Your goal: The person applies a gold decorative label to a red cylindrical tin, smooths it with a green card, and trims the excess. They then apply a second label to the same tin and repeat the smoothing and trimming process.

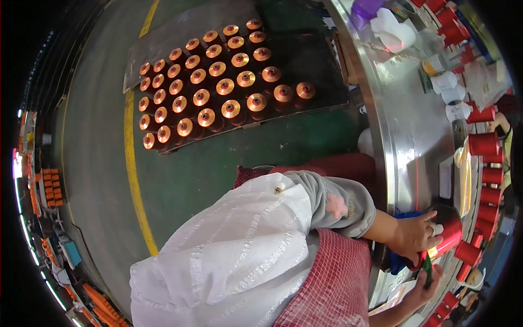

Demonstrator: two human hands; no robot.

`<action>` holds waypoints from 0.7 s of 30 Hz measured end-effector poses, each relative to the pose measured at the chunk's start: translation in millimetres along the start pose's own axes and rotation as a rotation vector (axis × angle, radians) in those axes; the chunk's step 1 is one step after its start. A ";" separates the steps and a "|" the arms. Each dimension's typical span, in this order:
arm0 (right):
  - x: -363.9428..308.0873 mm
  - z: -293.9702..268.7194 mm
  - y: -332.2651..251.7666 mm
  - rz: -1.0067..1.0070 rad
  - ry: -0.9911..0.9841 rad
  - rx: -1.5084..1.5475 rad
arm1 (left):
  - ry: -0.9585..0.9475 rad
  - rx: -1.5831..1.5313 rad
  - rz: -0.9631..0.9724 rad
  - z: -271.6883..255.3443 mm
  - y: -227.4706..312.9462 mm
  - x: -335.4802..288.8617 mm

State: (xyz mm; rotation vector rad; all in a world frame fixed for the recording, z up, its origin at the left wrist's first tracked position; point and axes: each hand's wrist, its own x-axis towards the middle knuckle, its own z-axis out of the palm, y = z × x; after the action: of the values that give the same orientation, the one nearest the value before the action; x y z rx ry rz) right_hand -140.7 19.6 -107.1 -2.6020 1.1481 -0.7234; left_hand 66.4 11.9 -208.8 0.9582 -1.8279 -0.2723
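Observation:
A shiny red metal cylinder (451, 231) lies on its side at the steel bench's near part, at the right. My left hand (412, 234) rests over its near end with the fingers bent round it; a pale band circles one finger. Just below, my right hand (422, 290) is closed on a slim dark green tool (427, 271), whose tip meets the cylinder's end beside a small yellow patch. The tool's exact kind cannot be made out. Under my left hand a blue cloth (399, 263) is bunched against the cylinder. A grey sleeve (348, 204) covers my left upper arm.
The steel bench (400, 109) runs along the right, with several red cylinders (485, 144) and white cups (458, 111) along its far side. Another person's hand (499, 124) shows there. Copper-topped cylinders (225, 86) stand in rows on a dark low board (316, 60).

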 end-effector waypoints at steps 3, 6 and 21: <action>22.8 18.8 20.7 0.622 0.441 0.453 | 0.054 0.022 0.053 5.7 -6.9 -3.1; 8.6 13.3 -3.2 0.160 0.203 0.057 | 0.021 -0.061 0.025 0.1 -4.6 -2.6; 28.5 22.9 4.3 -0.034 0.285 -0.232 | -0.084 0.042 0.027 -18.6 -3.2 -0.3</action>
State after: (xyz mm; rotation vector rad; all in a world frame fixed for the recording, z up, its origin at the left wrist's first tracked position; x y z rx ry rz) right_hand -115.2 -4.6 -118.3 -2.7792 1.3410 -1.0541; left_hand 83.9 14.3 -202.2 0.9626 -1.9291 -0.2617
